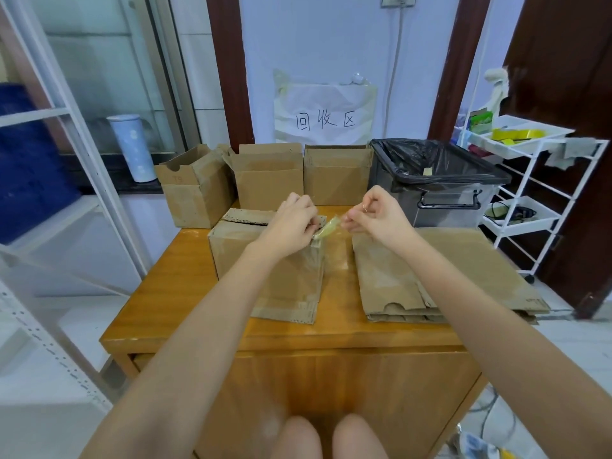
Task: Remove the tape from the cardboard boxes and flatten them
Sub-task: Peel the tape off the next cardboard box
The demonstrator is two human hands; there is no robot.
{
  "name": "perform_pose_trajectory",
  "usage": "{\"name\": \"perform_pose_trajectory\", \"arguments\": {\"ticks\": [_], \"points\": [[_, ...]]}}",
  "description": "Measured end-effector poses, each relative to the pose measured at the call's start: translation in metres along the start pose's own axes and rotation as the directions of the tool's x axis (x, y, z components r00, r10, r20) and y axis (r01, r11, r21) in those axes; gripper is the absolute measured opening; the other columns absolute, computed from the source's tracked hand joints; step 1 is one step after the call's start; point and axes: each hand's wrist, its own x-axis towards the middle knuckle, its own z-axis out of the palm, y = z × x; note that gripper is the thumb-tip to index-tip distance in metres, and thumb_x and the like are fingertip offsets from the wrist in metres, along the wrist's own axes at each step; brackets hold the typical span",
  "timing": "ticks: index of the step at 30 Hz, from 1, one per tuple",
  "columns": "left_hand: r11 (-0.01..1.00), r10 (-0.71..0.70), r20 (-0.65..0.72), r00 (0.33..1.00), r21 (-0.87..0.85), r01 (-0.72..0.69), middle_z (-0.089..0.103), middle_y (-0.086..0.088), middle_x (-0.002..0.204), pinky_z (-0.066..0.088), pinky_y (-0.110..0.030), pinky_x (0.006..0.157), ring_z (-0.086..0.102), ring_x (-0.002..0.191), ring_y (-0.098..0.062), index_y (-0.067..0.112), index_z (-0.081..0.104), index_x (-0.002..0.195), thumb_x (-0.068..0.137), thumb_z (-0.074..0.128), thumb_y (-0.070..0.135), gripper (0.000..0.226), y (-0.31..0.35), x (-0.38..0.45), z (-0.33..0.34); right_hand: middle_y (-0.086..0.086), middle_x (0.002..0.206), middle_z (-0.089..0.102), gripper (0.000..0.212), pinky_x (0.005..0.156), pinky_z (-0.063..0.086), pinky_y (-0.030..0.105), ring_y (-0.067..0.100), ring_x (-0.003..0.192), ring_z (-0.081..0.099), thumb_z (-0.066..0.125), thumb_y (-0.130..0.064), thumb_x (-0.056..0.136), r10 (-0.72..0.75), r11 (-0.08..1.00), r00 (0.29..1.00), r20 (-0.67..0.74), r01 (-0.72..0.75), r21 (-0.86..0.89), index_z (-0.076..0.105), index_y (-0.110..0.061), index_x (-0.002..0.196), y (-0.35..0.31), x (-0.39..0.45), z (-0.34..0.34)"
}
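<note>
A cardboard box (238, 250) stands on the wooden table (185, 293) in front of me, its flaps partly open. A strip of yellowish clear tape (326, 228) stretches off its upper right corner. My left hand (291, 226) rests curled on the box top and pinches the tape's near end at the corner. My right hand (374, 217) pinches the tape's other end, held a little above and to the right of the box. A stack of flattened boxes (463, 270) lies on the table's right side.
Three upright cardboard boxes (268, 180) line the table's far edge. A grey bin with a black liner (440, 180) stands at the back right. A white trolley (530, 180) is to the right, white shelving (82, 193) to the left.
</note>
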Motion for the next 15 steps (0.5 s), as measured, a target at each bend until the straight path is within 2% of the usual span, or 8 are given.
{"name": "perform_pose_trajectory", "arguments": {"ticks": [2,3,5,6,8,11,15], "points": [[0.942,-0.112,0.065,0.992,-0.311,0.127,0.051,0.0,0.095,0.036,-0.021,0.078,0.048,0.099,-0.019,0.004,0.058,0.095,0.099,0.045,0.011,0.015,0.004,0.0,-0.004,0.014,0.08,0.067,0.026,0.071,0.058,0.038,0.025,0.073,0.07,0.053,0.002,0.094,0.01,1.0,1.0,-0.018,-0.009,0.025,0.036,-0.014,0.082,0.002,0.002,-0.001],[0.848,-0.195,0.093,0.977,-0.484,0.215,0.054,0.002,0.092,0.039,-0.018,0.074,0.052,0.092,-0.015,0.006,0.057,0.096,0.102,0.042,0.014,0.018,0.006,-0.002,-0.007,0.015,0.081,0.068,0.025,0.069,0.057,0.036,0.024,0.072,0.07,0.054,0.001,0.094,0.013,0.999,1.0,-0.021,-0.012,0.039,0.037,-0.014,0.083,0.003,0.002,-0.001],[0.602,-0.271,0.138,0.953,-0.748,0.28,0.064,0.003,0.092,0.043,-0.017,0.08,0.059,0.088,-0.008,0.01,0.057,0.098,0.103,0.039,0.027,0.025,0.006,-0.004,-0.012,0.015,0.081,0.068,0.024,0.067,0.058,0.033,0.022,0.073,0.07,0.054,0.0,0.094,0.005,0.998,1.0,-0.026,-0.003,0.065,0.038,-0.015,0.084,0.005,0.001,-0.001],[0.559,-0.257,0.149,0.955,-0.783,0.273,0.067,0.004,0.095,0.044,-0.018,0.084,0.061,0.09,-0.005,0.014,0.059,0.098,0.101,0.042,0.036,0.028,0.005,-0.004,-0.015,0.014,0.082,0.069,0.023,0.067,0.059,0.033,0.022,0.073,0.071,0.054,-0.001,0.094,0.006,0.997,1.0,-0.03,-0.003,0.082,0.038,-0.015,0.085,0.007,0.0,-0.002],[0.616,-0.183,0.164,0.969,-0.75,0.243,0.069,0.006,0.098,0.046,-0.017,0.087,0.061,0.091,-0.001,0.02,0.064,0.098,0.092,0.056,0.043,0.025,0.006,-0.008,-0.018,0.014,0.086,0.069,0.023,0.065,0.06,0.032,0.02,0.076,0.072,0.055,-0.002,0.095,0.021,0.994,0.999,-0.035,-0.017,0.109,0.037,-0.014,0.087,0.009,0.0,-0.002],[0.694,-0.118,0.143,0.983,-0.696,0.185,0.068,0.007,0.087,0.047,-0.013,0.072,0.06,0.077,0.002,0.018,0.071,0.092,0.083,0.073,0.029,0.015,0.008,-0.006,-0.013,0.013,0.095,0.068,0.021,0.065,0.06,0.032,0.019,0.079,0.072,0.054,-0.002,0.094,0.02,0.994,0.999,-0.039,-0.016,0.105,0.037,-0.012,0.09,0.01,0.003,-0.002],[0.627,-0.181,0.169,0.969,-0.739,0.246,0.066,0.017,0.071,0.043,-0.011,0.064,0.057,0.066,0.004,0.02,0.073,0.09,0.086,0.07,0.024,0.006,0.006,-0.005,-0.015,0.011,0.104,0.065,0.024,0.064,0.06,0.031,0.021,0.089,0.069,0.056,-0.001,0.093,0.004,0.999,0.998,-0.062,0.0,0.052,0.039,-0.017,0.086,0.015,0.007,-0.004]]}}
